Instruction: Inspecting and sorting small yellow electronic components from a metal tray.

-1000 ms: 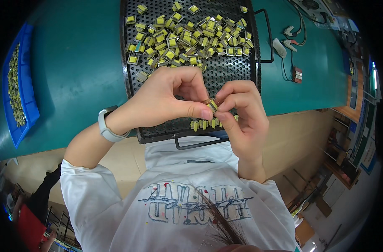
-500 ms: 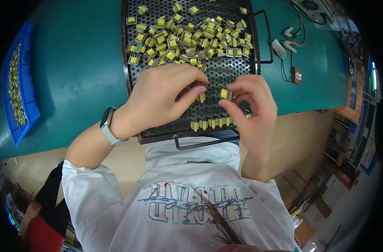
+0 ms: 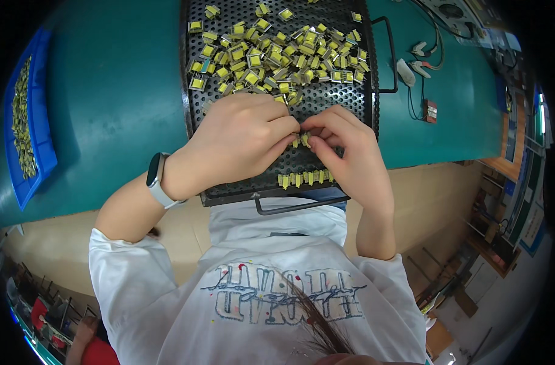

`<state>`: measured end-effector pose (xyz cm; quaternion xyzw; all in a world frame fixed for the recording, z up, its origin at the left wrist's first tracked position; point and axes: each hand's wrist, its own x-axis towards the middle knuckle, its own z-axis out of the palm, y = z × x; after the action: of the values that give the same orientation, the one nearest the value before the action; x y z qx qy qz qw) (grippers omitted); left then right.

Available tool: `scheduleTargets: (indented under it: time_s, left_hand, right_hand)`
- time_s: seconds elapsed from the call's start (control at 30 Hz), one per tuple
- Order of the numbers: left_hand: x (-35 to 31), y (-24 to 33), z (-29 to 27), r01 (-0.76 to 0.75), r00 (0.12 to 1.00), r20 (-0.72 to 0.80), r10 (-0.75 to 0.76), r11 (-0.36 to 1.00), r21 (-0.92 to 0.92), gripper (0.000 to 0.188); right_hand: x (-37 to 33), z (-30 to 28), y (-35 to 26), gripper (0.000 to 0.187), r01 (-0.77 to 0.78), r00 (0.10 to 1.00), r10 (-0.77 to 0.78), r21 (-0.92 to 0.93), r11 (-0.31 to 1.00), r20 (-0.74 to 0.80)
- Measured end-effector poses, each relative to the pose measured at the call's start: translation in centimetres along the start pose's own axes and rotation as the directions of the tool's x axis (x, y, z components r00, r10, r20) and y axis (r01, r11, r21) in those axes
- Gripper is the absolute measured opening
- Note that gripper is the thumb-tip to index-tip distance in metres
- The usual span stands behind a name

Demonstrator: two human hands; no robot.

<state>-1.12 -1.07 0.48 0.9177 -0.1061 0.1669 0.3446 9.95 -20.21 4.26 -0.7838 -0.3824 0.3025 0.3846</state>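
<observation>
My left hand (image 3: 244,137) is closed over the perforated black metal tray (image 3: 335,94), thumb and fingertips pinching a small yellow transformer (image 3: 295,143). Right beside it, my right hand (image 3: 353,146) pinches another yellow transformer (image 3: 306,140) between thumb and fingers. The two pieces are side by side; fingers partly cover both. Below them, along the tray's near edge, stands a neat row of yellow transformers (image 3: 298,180), its right end hidden by my right hand. Farther up the tray lies a loose heap of the same transformers (image 3: 271,58) with silvery metal cores.
A blue bin (image 3: 46,149) full of small yellowish parts stands at the left on the green tabletop (image 3: 119,91). Metal handles (image 3: 391,58) stick out from the tray. To the right lie clip leads (image 3: 419,66) and a small red device (image 3: 431,111). Another person's red sleeve (image 3: 100,353) shows lower left.
My right hand has moved left with its transformer, bringing it up beside the one in my left hand. My left hand has stayed nearly in place. The other person at lower left has shifted.
</observation>
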Motion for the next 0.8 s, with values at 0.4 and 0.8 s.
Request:
scheduleTargets:
  time_s: [0.4, 0.8]
  left_hand:
    - [0.2, -0.2, -0.3, 0.032, 0.992, -0.123, -0.038, 0.998, -0.05, 0.012]
    - [0.5, -1.0, -0.5, 0.102, 0.928, -0.347, -0.135, 0.988, -0.113, 0.01]
  right_hand:
    - [-0.1, -0.2, -1.6, 0.023, 0.059, 0.996, -0.045, -0.187, 0.981, 0.076]
    - [1.1, 1.0, -2.1, 0.03, 0.186, 0.961, -0.098, -0.337, 0.923, 0.26]
